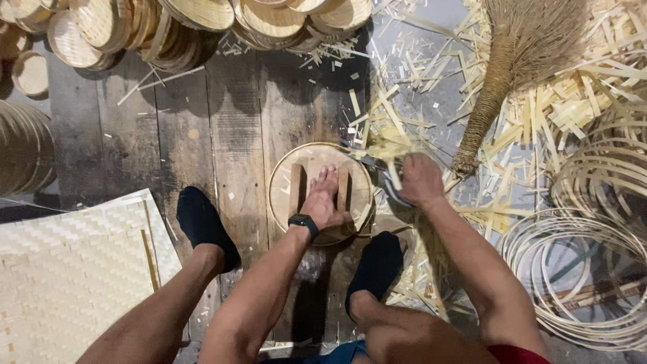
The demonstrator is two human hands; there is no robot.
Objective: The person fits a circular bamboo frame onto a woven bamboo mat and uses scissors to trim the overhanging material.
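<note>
From the head camera, the left hand (325,201) lies flat and open, fingers spread, pressing on a round woven bamboo tray (280,195) that sits on dark wooden floorboards (229,121). Two wooden slats (296,189) lie across the tray, one on each side of the hand. A black smartwatch (303,222) wraps the left wrist.

Just right of the tray, the right hand (419,180) is closed around the handles of a pair of shears (374,164), whose blades meet the tray's upper right rim, where loose bamboo strips (387,138) stick out.

Two feet in black socks flank the tray: the left foot (202,226) well to its left, the right foot (377,266) just below its lower right edge.

Right of the tray, bamboo offcuts (539,108) litter the floor, with a straw broom (499,74) lying over them and coils of bamboo hoops (579,269) beyond. Above the tray, stacks of finished woven trays (189,27) line the top edge. Left of the tray, past the left foot, lies a flat woven bamboo mat (74,269).
</note>
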